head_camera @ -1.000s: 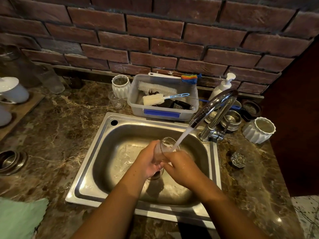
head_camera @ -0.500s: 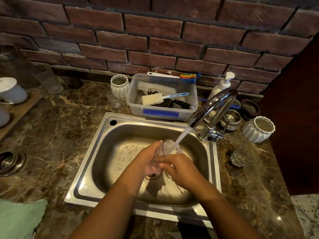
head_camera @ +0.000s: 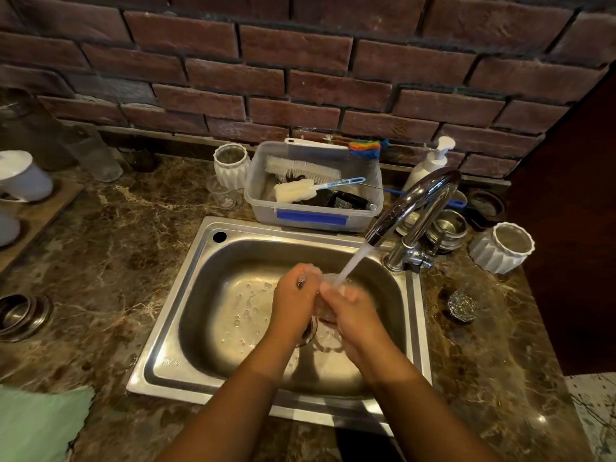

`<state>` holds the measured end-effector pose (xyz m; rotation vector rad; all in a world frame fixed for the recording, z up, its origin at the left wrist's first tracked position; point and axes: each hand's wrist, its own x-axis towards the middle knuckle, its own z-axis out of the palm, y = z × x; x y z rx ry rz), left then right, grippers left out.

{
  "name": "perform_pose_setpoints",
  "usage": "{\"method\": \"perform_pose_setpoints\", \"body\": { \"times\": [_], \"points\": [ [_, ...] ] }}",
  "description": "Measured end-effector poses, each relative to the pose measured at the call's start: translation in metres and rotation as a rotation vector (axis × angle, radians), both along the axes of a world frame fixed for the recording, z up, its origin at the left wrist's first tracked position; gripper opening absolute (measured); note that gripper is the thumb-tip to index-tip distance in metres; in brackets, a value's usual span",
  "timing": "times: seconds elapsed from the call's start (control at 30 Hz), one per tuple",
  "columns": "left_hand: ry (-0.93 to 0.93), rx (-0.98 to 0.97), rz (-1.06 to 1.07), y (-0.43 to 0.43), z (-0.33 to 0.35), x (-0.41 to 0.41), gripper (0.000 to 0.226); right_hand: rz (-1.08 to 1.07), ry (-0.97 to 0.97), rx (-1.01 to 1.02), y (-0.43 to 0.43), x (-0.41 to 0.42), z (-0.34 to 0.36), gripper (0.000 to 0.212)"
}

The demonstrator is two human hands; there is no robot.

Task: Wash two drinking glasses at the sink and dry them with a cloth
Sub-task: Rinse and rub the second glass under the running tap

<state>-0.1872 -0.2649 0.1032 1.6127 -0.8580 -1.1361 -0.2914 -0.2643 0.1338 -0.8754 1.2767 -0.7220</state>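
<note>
Currently, my left hand (head_camera: pixel 293 295) and right hand (head_camera: pixel 353 311) both grasp one clear drinking glass (head_camera: pixel 328 296) over the basin of the rectangular stainless-steel sink (head_camera: pixel 166 328). Fingers of each hand are curled round its wall. The glass sits directly under the stream of water (head_camera: pixel 355 261) from the curved chrome faucet (head_camera: pixel 413 208). Its long axis appears close to upright, with the mouth up toward the spout and the base down toward the drain. Blur and my fingers hide most of it, so the exact tilt cannot be read.

Count:
- Two other glasses: one small clear tumbler (head_camera: pixel 223 196) behind the sink's left corner, and one cut-pattern glass (head_camera: pixel 461 305) on the right.
- Two white ribbed ceramic pots: one (head_camera: pixel 231 165) touching the clear plastic tub of brushes (head_camera: pixel 313 191), and one (head_camera: pixel 503 246) right of the faucet.
- One pale green cloth (head_camera: pixel 36 425) at the near left edge.

The sink is set in a brown veined marble countertop (head_camera: pixel 100 245), which is backed by a dark red brick wall (head_camera: pixel 300 78).
</note>
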Motion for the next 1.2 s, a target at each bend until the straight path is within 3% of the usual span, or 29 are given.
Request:
{"method": "perform_pose_setpoints", "body": {
  "times": [0.13, 0.2, 0.27, 0.33, 0.4, 0.53, 0.6, 0.67, 0.87, 0.97, 1.03, 1.1, 1.2],
  "points": [
    [0.382, 0.493, -0.039, -0.012, 0.019, 0.008, 0.031, 0.443, 0.465, -0.536, 0.000, -0.012, -0.006, 0.021],
    [0.567, 0.603, -0.081, -0.011, 0.024, 0.013, 0.035, 0.698, 0.762, -0.805, -0.001, -0.019, -0.007, 0.023],
    [0.669, 0.613, -0.087, -0.008, 0.027, 0.015, 0.037, 0.816, 0.911, -0.914, -0.002, -0.022, -0.005, 0.027],
    [0.670, 0.551, 0.020, -0.008, 0.024, 0.010, 0.027, 0.728, 0.834, -0.882, 0.001, -0.020, -0.001, 0.026],
    [0.564, 0.354, 0.151, -0.009, 0.015, 0.004, 0.019, 0.529, 0.663, -0.728, 0.008, -0.011, 0.001, 0.024],
    [0.055, -0.098, 0.129, 0.001, 0.000, -0.007, 0.018, 0.006, 0.087, -0.081, 0.006, 0.007, 0.012, 0.022],
    [-0.044, -0.166, 0.092, 0.003, -0.005, -0.005, 0.019, -0.054, -0.063, 0.053, 0.003, 0.008, 0.018, 0.019],
    [0.052, -0.089, 0.046, 0.000, -0.001, 0.000, 0.021, 0.078, 0.104, -0.124, 0.000, 0.004, 0.016, 0.022],
    [0.431, 0.554, -0.096, -0.011, 0.020, 0.021, 0.045, 0.769, 0.632, -0.701, -0.008, -0.020, 0.006, 0.022],
    [0.633, 0.643, -0.100, -0.010, 0.014, 0.026, 0.051, 0.992, 0.918, -0.905, -0.011, -0.026, 0.011, 0.026],
    [0.640, 0.599, -0.068, -0.010, 0.012, 0.021, 0.047, 0.930, 0.923, -0.918, -0.007, -0.024, 0.010, 0.024],
    [0.515, 0.452, 0.031, -0.011, 0.013, 0.010, 0.033, 0.707, 0.745, -0.811, 0.001, -0.018, 0.009, 0.020],
    [0.175, 0.061, 0.091, -0.003, 0.014, -0.006, 0.022, 0.194, 0.321, -0.382, 0.004, -0.002, 0.012, 0.026]
  ]
}}
